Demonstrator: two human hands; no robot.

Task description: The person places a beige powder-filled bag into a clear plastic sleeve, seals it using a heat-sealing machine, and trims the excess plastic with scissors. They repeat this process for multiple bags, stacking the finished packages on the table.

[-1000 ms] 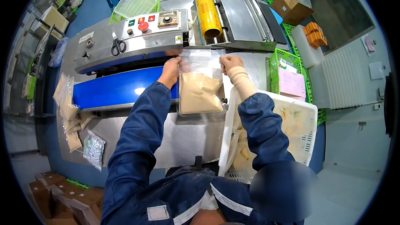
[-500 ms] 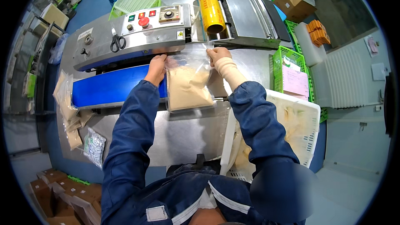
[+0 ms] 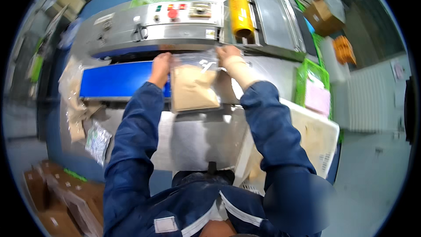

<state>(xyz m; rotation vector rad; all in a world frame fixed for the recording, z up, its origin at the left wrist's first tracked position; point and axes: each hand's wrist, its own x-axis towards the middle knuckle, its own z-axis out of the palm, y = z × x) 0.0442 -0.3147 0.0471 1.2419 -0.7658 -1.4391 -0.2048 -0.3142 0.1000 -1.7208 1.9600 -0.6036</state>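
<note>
A clear plastic bag of beige powder [image 3: 195,88] hangs between my hands at the right end of the blue conveyor belt [image 3: 116,80]. My left hand [image 3: 160,67] pinches its top left corner, over the belt. The top right corner is gripped by my right hand [image 3: 229,55], whose wrist has a beige cover. The bag's open-looking top edge lies along the front of the steel sealing machine [image 3: 175,33], which carries buttons and a dial. Whether the top edge sits inside the machine's slot I cannot tell.
Filled bags [image 3: 75,118] lie heaped left of the belt, beside a small printed packet [image 3: 98,142]. A white crate [image 3: 315,125] stands at the right, near a green basket [image 3: 322,72] with papers. Behind are scissors [image 3: 140,32] and a yellow film roll [image 3: 240,11].
The view has shifted and blurred a little. Both hands still hold the bag's top corners, and the bag has moved slightly left toward the belt.
</note>
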